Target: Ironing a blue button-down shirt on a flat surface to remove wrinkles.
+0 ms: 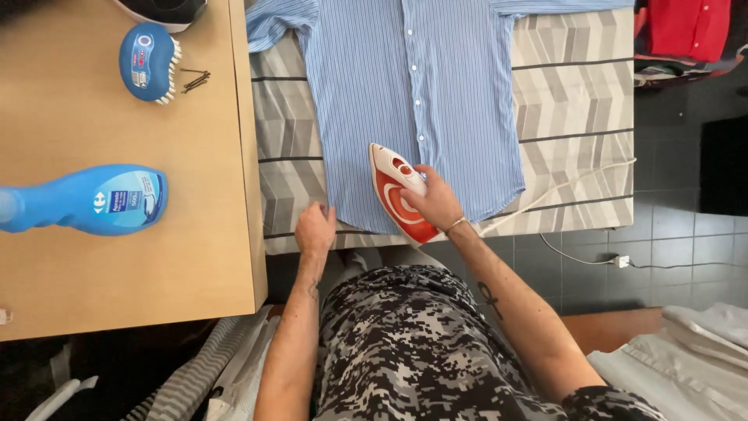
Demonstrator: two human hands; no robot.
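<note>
Right hand (434,200): wrapped around the handle of a red and white steam iron (399,195), fingers closed over the grip, bracelet at the wrist.
Left hand (315,228): fingers curled together, pinning the lower left hem of the shirt at the near edge of the board.
Iron position: soleplate down on the lower front of a blue striped button-up shirt (421,101), just beside the button placket, near the hem.
Iron direction: long axis on a diagonal, pointed nose toward the upper left, heel toward the body at lower right; white cord (557,195) trailing right off the board toward a floor plug (621,261).
Iron handling: probably heavy and rigid with a smooth, hot plate; best held only by the top handle, never by the base.
Shirt layout: spread flat, collar end away, hem nearest, stripes running lengthwise along the board.
Shirt handling: likely light, soft and prone to bunching; best taken at the hem or seams and kept taut.
Ironing board (576,93): grey and white chevron-patterned cover.
Wooden table (93,281): on the left, carrying a blue spray bottle (93,199) lying on its side, a blue scrub brush (148,62), and dark hairpins (195,79).
Surroundings: red garment (686,27) upper right, pale folded laundry (686,351) lower right.
</note>
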